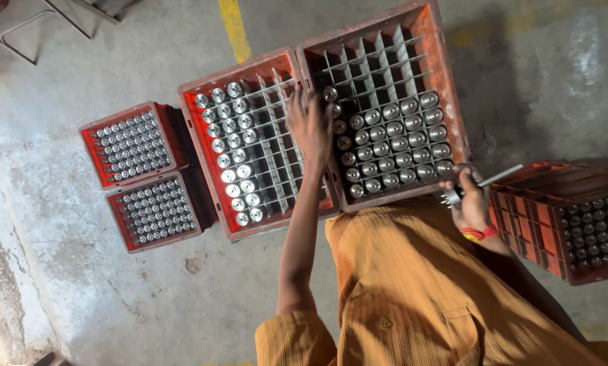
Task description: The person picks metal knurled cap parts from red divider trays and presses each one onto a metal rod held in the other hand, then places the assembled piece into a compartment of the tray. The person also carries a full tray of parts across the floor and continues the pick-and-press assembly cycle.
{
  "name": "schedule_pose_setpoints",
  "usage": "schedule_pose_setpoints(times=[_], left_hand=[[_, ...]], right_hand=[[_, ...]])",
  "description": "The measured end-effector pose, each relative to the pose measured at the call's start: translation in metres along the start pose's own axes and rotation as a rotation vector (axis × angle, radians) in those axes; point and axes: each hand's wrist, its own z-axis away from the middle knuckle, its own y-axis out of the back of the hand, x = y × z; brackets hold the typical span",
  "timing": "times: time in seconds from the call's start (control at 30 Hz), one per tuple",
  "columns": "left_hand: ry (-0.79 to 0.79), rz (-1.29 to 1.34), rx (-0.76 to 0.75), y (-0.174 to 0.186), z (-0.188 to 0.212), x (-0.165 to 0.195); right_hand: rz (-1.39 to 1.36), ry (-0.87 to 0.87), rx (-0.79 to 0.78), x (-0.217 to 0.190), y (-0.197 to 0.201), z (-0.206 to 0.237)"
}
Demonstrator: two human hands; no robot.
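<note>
1. The large orange plastic crate with grey dividers on the right sits on the concrete floor, its nearer rows filled with shiny round steel cylinders standing upright, flat ends facing the camera; the far rows are bare.
2. The matching orange divided crate beside it touches it along one side and holds a column of the same cylinders at its left.
3. Two small red trays of thin metal pins lie left of that; a stack of red crates stands at the right.
4. The left hand rests over the seam between the big crates, fingers spread and pointing away, gripping nothing visible.
5. The right hand curls closed around a slim metal gauge tool, whose long axis points up and right, just beside the right crate's near corner.
</note>
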Motion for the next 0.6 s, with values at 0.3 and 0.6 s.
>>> schedule_pose_setpoints(times=[0.3,0.6], left_hand=[[0.432,-0.258,-0.057,0.088,0.034,-0.114],[0.518,-0.436,-0.321,0.092,0.016,-0.133]], right_hand=[[-0.676,-0.348,-0.203,-0.041,-0.024,-0.013],[0.016,-0.379,-0.401,0.006,-0.052,0.006]])
